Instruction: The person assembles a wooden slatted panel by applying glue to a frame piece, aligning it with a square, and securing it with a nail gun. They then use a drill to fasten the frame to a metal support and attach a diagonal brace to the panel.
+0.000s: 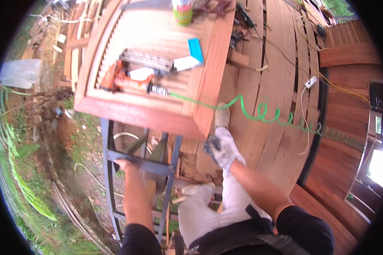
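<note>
Left hand point(124, 165) is gripping the grey metal frame point(140, 163) at lower centre-left, fingers curled shut over its crossbar; right hand point(219, 148), in a pale glove, is hovering just below the lower right corner of the wooden louvred panel point(157, 110), fingers loosely bent and holding nothing that I can make out; the panel is lying as a worktop across the frame, its near edge overhanging toward the person; an orange nail gun point(123, 78) is resting on the slats, with a green coiled hose point(268, 112) trailing off right across the plank decking point(268, 63); a blue box point(195, 49) is sitting near the panel's right rail; open boards are stretching to the right, grass dropping away at left.
</note>
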The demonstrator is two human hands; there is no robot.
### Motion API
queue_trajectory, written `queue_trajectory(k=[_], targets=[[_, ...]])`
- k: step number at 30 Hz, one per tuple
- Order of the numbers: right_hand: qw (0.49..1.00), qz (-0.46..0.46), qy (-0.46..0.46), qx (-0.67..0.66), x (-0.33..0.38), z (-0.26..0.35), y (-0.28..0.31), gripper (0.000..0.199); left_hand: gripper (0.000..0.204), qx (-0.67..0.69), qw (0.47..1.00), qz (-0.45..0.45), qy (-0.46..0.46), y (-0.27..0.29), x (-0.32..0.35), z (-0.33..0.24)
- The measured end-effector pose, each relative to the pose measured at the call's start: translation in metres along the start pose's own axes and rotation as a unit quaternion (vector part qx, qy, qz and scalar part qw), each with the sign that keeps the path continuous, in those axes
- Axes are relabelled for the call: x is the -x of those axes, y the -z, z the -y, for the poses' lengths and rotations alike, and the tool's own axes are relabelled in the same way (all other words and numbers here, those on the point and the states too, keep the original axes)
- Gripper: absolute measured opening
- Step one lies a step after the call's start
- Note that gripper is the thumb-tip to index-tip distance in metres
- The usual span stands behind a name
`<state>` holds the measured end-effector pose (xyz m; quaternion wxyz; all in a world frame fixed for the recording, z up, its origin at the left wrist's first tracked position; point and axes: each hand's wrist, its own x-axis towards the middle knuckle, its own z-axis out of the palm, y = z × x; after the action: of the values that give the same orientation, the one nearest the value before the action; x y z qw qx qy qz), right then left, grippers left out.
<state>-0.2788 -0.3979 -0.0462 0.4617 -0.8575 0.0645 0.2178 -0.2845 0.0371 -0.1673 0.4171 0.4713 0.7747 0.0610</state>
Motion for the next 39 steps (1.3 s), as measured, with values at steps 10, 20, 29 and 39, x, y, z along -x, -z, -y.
queue_trajectory(k=[10, 20, 29, 39], targets=[[0.958, -0.041, 0.254, 0.127, -0.064, 0.162, 0.063, 0.036, 0.062, -0.073, 0.94, 0.061, -0.327, -0.076, 0.241, -0.116], [0.779, 0.105, 0.427, 0.446, -0.228, 0.227, -0.012, 0.041, 0.055, -0.275, 0.902, -0.153, -0.295, -0.11, 0.279, -0.112], [0.795, -0.006, 0.417, 0.441, -0.239, 0.243, -0.061, 0.048, 0.053, -0.291, 0.862, -0.234, -0.343, -0.126, 0.201, -0.111], [0.86, -0.013, 0.239, 0.451, 0.02, 0.164, 0.155, 0.077, 0.059, -0.266, 0.895, -0.15, -0.326, -0.148, 0.302, -0.086]])
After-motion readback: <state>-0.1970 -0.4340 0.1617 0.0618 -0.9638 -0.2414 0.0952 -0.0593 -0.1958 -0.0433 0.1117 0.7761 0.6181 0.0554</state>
